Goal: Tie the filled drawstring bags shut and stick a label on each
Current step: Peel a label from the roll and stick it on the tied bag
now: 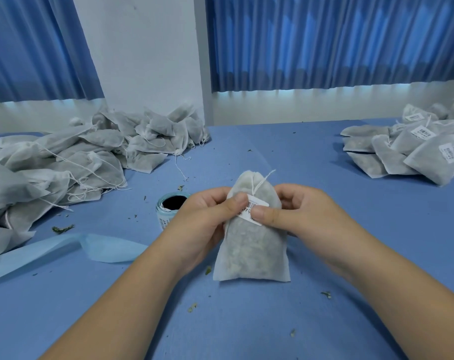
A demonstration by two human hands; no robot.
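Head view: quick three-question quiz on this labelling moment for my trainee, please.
1. True or false: the label roll sits right of the held bag.
2. The pile of labelled bags lies: A) far right, B) far left, C) under the forearms.
3. Fill in: the left hand and right hand press a ____ onto the held bag.
Key: 1 false, it sits left; 2 A; 3 label.

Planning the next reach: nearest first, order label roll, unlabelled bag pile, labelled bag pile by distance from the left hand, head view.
1. label roll, just left of the left hand.
2. unlabelled bag pile, far left.
3. labelled bag pile, far right.
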